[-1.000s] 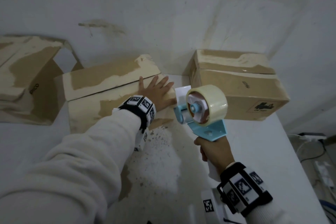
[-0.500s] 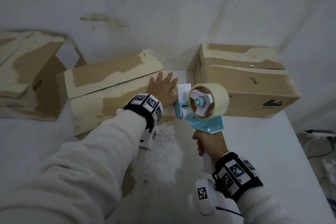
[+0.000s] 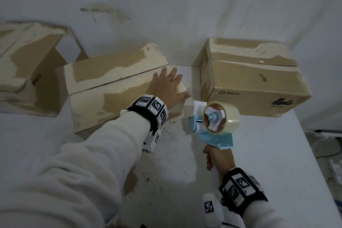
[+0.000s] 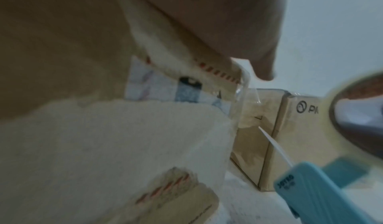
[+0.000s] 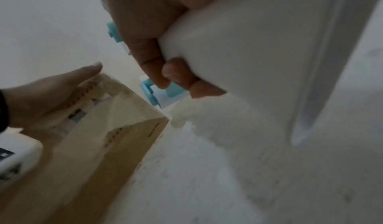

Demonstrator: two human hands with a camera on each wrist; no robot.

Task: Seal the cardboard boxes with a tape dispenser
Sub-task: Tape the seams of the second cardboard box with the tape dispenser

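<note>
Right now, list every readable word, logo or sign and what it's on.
"PICO" with a round logo: front of the right box.
"PICO", running sideways: side of the open left box.
Black pictogram with small text under it: right box, unreadable.
Small print on the tape dispenser: blurred, unreadable.
Small print on the middle box: unreadable.
Square black-and-white markers: wristbands, no text.

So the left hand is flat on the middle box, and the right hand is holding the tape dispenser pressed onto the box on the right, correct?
Not quite. In the head view the tape dispenser, held by the right hand, hovers at the middle box's right end, not on the right-hand box. The left hand is flat on the middle box.
</note>
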